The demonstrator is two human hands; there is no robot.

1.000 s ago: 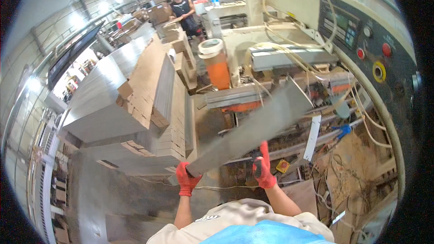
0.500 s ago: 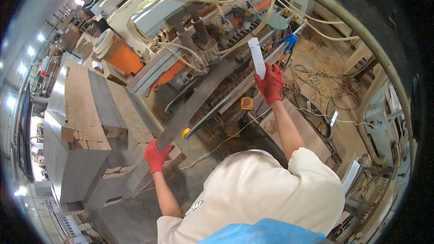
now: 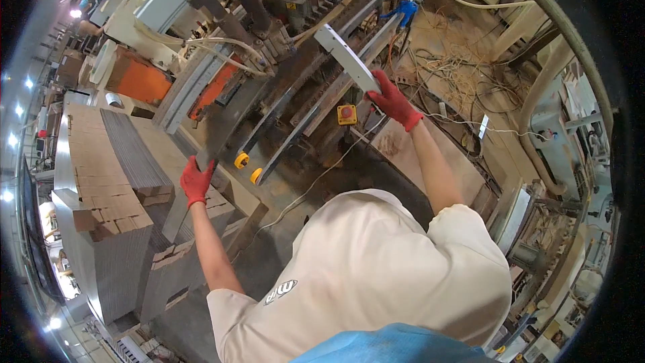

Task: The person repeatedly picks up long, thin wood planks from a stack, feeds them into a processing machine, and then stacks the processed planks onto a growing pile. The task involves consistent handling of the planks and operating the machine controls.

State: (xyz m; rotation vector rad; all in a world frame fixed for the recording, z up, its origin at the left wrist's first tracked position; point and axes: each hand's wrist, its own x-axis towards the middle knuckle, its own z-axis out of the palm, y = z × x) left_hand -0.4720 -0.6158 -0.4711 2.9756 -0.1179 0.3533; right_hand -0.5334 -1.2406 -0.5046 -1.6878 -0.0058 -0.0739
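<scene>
Long grey panel (image 3: pixel 269 104) spans between both hands, lying slantwise over the machine bed (image 3: pixel 295 94), one end low on my left, the other high on my right.

Handling, as I judge it: a thin, flat, stiff sheet, long for its width. It shows no sag across the span, so it is rigid enough to carry by its two ends. Probably moderate weight, awkward more by length than mass. Edges look sharp and dusty; gloves suit it. I would take it at the ends, as now, never by the middle with one hand, since it would swing.

Left hand (image 3: pixel 195 180), red-gloved, has its grip clamped on the low end of the panel, just beside the stack of grey boards (image 3: pixel 117 181). Arm nearly straight, reaching forward and left.

Right hand (image 3: pixel 395 102), also red-gloved, has its grip closed on the high, pale end of the panel, above the red button box (image 3: pixel 347 113). Arm stretched well forward and up, elbow only slightly bent.

Torso leans toward the machine.
</scene>
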